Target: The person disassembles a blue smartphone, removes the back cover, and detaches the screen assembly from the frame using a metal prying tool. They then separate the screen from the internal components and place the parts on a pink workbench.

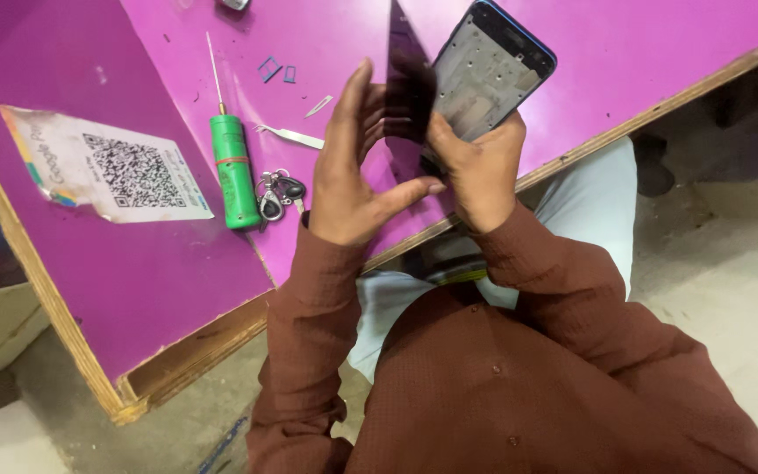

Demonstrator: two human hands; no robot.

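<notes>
Left hand (pixel 353 167) pinched dark screen (pixel 410 83) | right hand (pixel 475 167) gripped frame (pixel 493 75), upper centre | risk: thin screen could crack if bent

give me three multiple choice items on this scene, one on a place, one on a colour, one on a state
1. Where do the keys lie?
A. right beside the screwdriver
B. on the floor
C. on the paper sheet

2. What colour is the screwdriver handle?
A. red
B. green
C. black

3. How is the dark panel?
A. flat on the table
B. lifted off the phone frame, between the left hand and right hand
C. in a pocket

Answers: 1 A, they touch its handle; 2 B, plainly green; 3 B, it stands angled beside the frame, above the table.
</notes>
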